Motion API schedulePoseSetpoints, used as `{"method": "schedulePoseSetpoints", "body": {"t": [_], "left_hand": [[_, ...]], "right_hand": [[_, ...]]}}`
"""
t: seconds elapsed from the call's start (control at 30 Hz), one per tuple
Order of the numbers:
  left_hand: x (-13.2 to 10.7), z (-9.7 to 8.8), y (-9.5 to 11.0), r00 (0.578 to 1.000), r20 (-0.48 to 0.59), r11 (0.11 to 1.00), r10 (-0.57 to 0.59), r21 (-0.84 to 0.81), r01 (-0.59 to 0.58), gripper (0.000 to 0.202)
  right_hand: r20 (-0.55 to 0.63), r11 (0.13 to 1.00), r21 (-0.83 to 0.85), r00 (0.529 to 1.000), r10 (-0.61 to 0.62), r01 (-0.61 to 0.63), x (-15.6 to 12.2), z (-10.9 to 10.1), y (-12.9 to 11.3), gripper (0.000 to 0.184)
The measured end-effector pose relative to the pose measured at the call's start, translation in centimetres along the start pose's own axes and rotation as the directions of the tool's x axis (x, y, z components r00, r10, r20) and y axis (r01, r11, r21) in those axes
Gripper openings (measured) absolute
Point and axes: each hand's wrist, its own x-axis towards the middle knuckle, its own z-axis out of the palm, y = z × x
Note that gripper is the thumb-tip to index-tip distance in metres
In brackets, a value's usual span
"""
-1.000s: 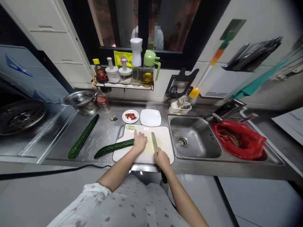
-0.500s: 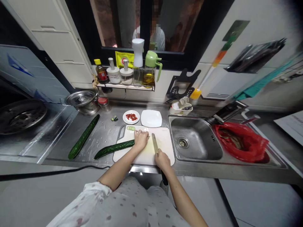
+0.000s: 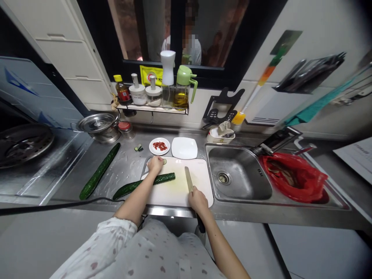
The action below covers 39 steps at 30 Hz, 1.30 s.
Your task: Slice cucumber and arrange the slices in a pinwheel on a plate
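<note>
My right hand (image 3: 198, 199) grips a kitchen knife (image 3: 188, 179) by its black handle, the blade lying over the right half of the white cutting board (image 3: 180, 195). At the board's upper left corner, my left hand (image 3: 155, 165) has its fingers closed over thin cucumber slices; one cucumber slice (image 3: 164, 161) shows beside the fingertips and the others are hidden. A cut cucumber (image 3: 165, 178) lies across the board under my left forearm, its far end resting on the counter. Behind the board stand a white plate (image 3: 184, 148) and a small dish of chopped red pieces (image 3: 159, 146).
A whole cucumber (image 3: 100, 170) lies on the left of the counter, with cucumber ends (image 3: 138, 148) nearby. To the right are the sink (image 3: 241, 170) and a red plastic bag (image 3: 293, 178). A lidded pot (image 3: 99, 128) and a condiment shelf (image 3: 154, 108) stand behind.
My left hand has left the cut cucumber and moved left and back onto the slices, uncovering the cucumber's cut end. My right hand keeps the knife in nearly the same place.
</note>
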Motion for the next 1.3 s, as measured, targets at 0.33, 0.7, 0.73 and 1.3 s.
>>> {"method": "schedulePoseSetpoints", "body": {"t": [0.33,0.7,0.73,1.3], "left_hand": [[1.1,0.7,-0.5,0.995,-0.027,0.986,0.098,0.142,-0.093,0.015],[-0.2,0.4,-1.6,0.967,0.015,0.932,0.255,0.262,-0.250,0.024],[-0.3,0.4,-1.6,0.964,0.013,0.926,0.266,0.273,-0.259,0.025],[-0.3,0.7,-1.7,0.957,0.012,0.927,0.289,0.248,-0.283,0.028]], "right_hand": [[0.013,1.000,-0.002,1.000,0.010,-0.010,0.0,0.0,0.0,0.032],[-0.001,1.000,0.013,1.000,-0.006,0.006,0.2,0.3,0.2,0.032],[0.000,1.000,0.011,1.000,-0.007,0.007,0.2,0.3,0.2,0.032],[0.019,1.000,0.004,1.000,0.008,-0.009,0.1,0.1,0.1,0.032]]}}
